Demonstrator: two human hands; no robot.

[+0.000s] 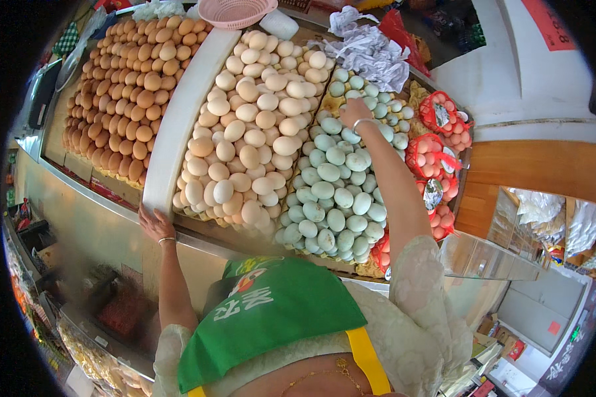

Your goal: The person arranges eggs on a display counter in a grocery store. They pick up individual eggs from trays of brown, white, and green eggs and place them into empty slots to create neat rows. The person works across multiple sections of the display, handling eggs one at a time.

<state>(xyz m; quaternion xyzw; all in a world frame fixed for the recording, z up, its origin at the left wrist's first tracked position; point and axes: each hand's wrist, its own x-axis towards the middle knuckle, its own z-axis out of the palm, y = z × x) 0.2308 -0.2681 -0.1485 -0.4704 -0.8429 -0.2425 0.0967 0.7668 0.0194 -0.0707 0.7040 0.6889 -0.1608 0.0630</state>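
My left hand (156,224) rests on the metal edge of the egg stand, at the near end of a white divider strip (166,144). It holds nothing and its fingers are somewhat apart. Stretched far forward, my right hand (356,113) reaches in among pale green eggs (328,172), beside a bare patch of egg tray (331,103). Its fingertips point away from me and are partly hidden, so whether an egg is in them cannot be seen. Cream-coloured eggs (248,157) are heaped between the divider and the green ones.
Brown eggs (129,99) stand in rows left of the divider. Red net bags of eggs (427,154) line the right edge. Crumpled plastic bags (372,49) and a pink plastic basket (236,12) lie along the far side.
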